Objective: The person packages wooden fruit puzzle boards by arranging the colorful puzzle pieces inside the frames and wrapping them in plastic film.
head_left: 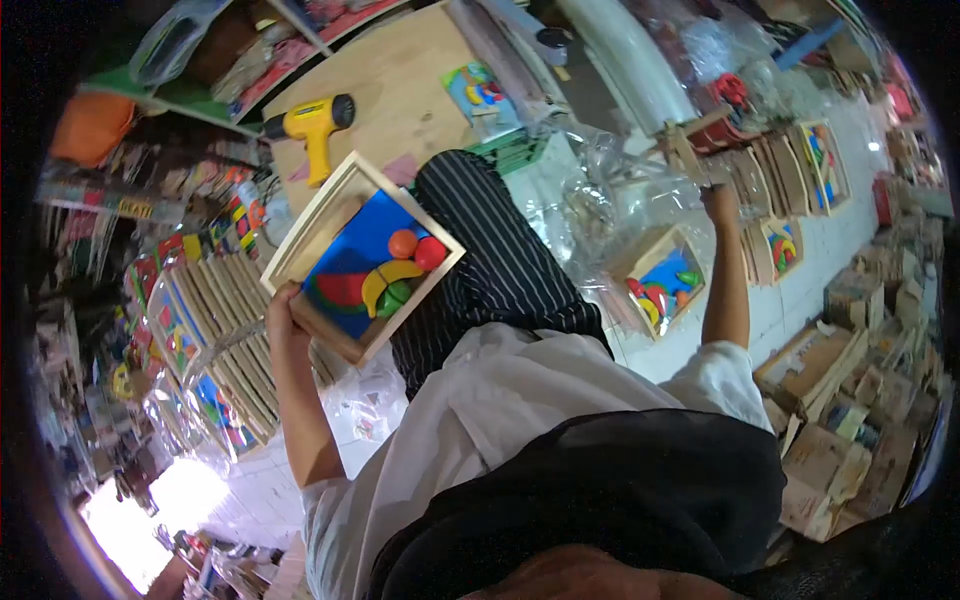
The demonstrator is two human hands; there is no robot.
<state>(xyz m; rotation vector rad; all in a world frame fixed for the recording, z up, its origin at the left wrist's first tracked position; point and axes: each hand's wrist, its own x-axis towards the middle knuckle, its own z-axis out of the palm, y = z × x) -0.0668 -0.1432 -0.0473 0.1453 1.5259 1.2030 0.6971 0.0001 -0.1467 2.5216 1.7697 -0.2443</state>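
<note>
My left hand [283, 309] grips the lower left edge of a wooden box [362, 255]. Inside the box, on a blue base, are fruit shapes: a yellow banana, a red and an orange round piece, a green piece and a red slice. My right hand [719, 203] is stretched out to the right, at the near end of a row of wooden boxes [757, 180]; its fingers are too small to make out. Between my arm and my striped trouser leg, a second fruit box [660, 283] lies in clear plastic.
A yellow heat gun [316, 128] and a colourful printed sheet [482, 95] lie on a wooden board [400, 60]. Plastic-wrapped stacked boxes [215, 325] stand at the left. Cardboard boxes [815, 470] are piled at the lower right. Clear plastic rolls [620, 60] lie at the top.
</note>
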